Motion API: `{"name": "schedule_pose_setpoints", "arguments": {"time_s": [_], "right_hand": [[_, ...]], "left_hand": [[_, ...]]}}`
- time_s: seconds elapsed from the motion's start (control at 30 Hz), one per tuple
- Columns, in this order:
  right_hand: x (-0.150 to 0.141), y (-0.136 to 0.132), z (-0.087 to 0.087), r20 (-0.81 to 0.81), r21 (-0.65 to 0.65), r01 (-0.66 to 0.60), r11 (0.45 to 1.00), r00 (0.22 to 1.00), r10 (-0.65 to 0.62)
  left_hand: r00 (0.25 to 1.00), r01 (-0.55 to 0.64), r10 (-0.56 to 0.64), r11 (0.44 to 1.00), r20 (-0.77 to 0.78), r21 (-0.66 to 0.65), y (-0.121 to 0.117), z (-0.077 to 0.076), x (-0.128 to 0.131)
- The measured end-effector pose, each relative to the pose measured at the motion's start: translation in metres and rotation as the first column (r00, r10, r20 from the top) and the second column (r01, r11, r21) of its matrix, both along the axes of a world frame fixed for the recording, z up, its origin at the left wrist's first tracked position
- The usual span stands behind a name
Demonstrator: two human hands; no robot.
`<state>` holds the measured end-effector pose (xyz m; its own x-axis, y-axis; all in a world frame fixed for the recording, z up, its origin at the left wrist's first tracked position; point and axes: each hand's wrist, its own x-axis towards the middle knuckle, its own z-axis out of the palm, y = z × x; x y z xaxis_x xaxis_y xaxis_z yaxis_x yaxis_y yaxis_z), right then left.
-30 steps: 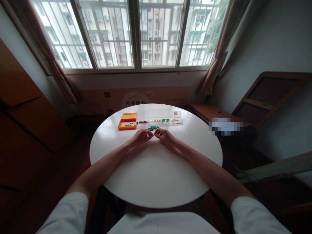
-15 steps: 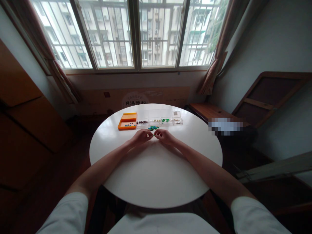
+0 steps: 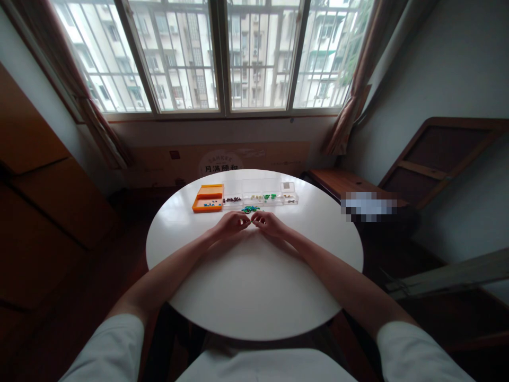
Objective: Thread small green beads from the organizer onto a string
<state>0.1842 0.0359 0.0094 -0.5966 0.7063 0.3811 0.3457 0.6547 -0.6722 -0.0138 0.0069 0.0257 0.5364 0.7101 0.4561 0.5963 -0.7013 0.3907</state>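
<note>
Both of my forearms rest on a round white table. My left hand and my right hand meet at the fingertips, each pinched closed on something tiny that I cannot make out. Just beyond the fingertips lies a small heap of green and blue pieces. Behind that stands a clear compartment box with small dark, yellow and green bits in its cells. To its left lies an orange tray holding a few blue pieces.
A wide barred window fills the wall ahead, with curtains at both sides. A cardboard panel leans below the sill. A wooden bench and a leaning wooden frame stand to the right; brown furniture stands to the left.
</note>
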Motion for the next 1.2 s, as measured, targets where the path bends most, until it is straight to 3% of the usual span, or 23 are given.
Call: {"name": "schedule_pose_setpoints", "arguments": {"time_s": [1.2], "right_hand": [[-0.0009,-0.0051,0.0061,0.039,-0.023,0.021,1.000,0.999,-0.020]], "left_hand": [[1.000,-0.013,0.013,1.000,0.011,0.010,0.0021,-0.0028,-0.0008]]}}
